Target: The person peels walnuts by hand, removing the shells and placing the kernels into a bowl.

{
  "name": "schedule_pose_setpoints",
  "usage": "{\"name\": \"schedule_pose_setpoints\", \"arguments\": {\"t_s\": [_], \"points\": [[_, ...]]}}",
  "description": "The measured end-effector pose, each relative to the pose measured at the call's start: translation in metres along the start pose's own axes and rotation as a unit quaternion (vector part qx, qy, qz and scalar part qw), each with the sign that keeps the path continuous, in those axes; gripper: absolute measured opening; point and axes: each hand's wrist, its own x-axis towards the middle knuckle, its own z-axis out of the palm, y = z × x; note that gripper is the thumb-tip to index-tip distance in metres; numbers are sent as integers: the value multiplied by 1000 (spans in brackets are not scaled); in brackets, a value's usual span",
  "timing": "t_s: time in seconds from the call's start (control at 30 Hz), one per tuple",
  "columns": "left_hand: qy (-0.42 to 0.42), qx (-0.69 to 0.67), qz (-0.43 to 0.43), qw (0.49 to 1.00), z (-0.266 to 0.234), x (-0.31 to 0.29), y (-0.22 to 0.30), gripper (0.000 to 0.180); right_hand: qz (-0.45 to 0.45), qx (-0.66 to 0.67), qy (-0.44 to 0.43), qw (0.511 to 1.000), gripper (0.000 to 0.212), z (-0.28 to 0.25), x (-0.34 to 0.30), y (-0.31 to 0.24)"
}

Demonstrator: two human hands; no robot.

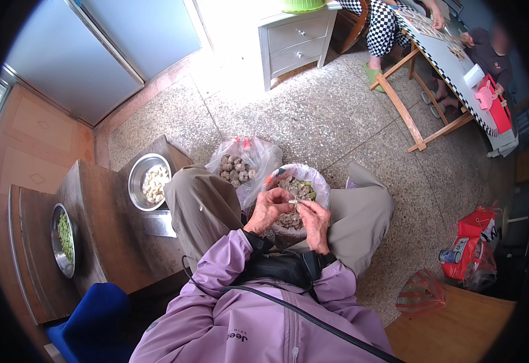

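Over a lined waste bin point(317, 179), my left hand point(268, 210) and my right hand point(315, 224) meet with pinched fingertips. Between them is a small pale garlic clove point(293, 201), which both hands touch. Dry peels point(288, 221) and some green scraps fill the bin, which stands between my knees. Just beyond my left hand, a clear plastic bag point(269, 156) lies open with several brownish garlic bulbs point(237, 172) inside. To the left, peeled white cloves point(155, 184) partly fill a steel bowl point(133, 189).
A broad metal blade point(158, 223) lies beside my left knee on a wooden surface point(115, 230). Farther left sits a steel dish point(56, 257) of green pieces. Two people are at a checkered table point(440, 57), far right. A red bag point(467, 242) and wooden board point(458, 330) are at right.
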Motion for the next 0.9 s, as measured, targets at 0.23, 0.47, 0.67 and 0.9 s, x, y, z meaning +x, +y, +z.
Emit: {"name": "schedule_pose_setpoints", "arguments": {"t_s": [0.23, 0.47, 0.67, 0.9], "points": [[5, 113, 33, 993, -3, 3, -13, 17, -62, 1, 12, 998, 12, -7, 11, 26], [-6, 134, 28, 991, -1, 2, -11, 17, -135, -118, 48, 983, 9, -6, 12, 28], [-7, 18, -31, 999, 3, 1, -2, 13, -221, -207, 80, 950, 7, -5, 9, 24], [-23, -58, -74, 995, 5, -3, 13, 14, -61, -9, 31, 998, 6, -4, 8, 16]]}}
